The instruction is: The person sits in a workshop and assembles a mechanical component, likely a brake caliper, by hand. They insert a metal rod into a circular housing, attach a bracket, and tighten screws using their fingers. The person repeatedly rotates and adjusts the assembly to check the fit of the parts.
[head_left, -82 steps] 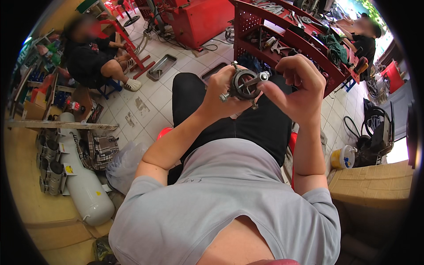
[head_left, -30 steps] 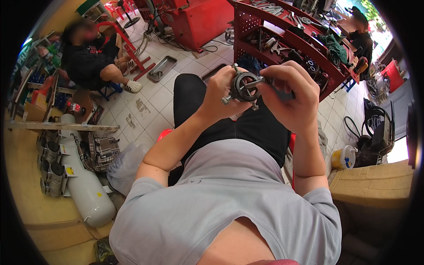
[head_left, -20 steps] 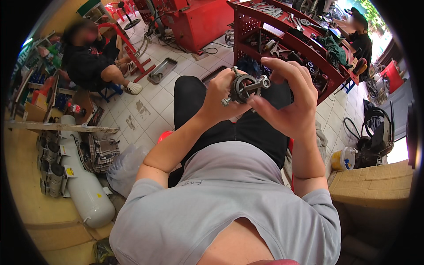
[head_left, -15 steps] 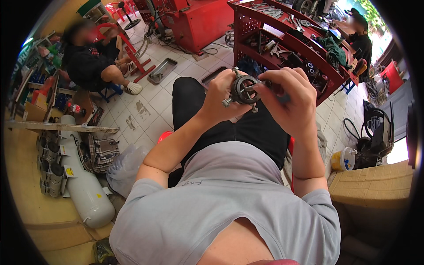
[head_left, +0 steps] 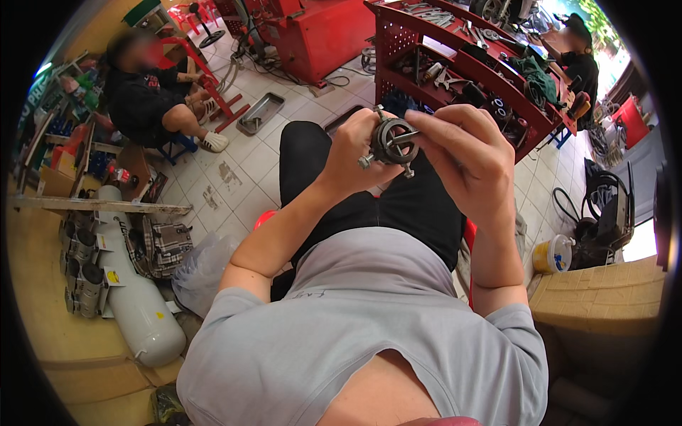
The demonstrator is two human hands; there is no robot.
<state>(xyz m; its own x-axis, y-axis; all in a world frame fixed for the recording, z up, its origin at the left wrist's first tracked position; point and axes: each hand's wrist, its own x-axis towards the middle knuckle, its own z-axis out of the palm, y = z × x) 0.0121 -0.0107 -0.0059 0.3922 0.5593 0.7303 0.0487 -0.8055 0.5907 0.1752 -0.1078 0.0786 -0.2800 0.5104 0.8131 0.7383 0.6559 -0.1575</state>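
Observation:
Above my lap, my left hand [head_left: 353,157] is wrapped round a dark ring-shaped metal part [head_left: 384,140], its round opening turned up towards me. Several bolts stick out from the part's sides. From the right, my right hand [head_left: 474,150] pinches a thin metal rod [head_left: 406,136] between thumb and fingertips. The rod lies across the ring's opening; whether it touches the inner wall I cannot tell. My fingers cover its other end.
A red tool trolley [head_left: 419,32] with wrenches stands ahead. A metal tray [head_left: 261,113] lies on the tiled floor, near a seated person [head_left: 153,96]. At left are a grey cylinder [head_left: 145,312] and plastic bag [head_left: 206,266]; a white-and-yellow bucket [head_left: 552,255] stands at right.
My right hand has shifted slightly right, its fingers drawn closer together, and the rod now shows more plainly across the opening. The seated person at left has lowered an arm.

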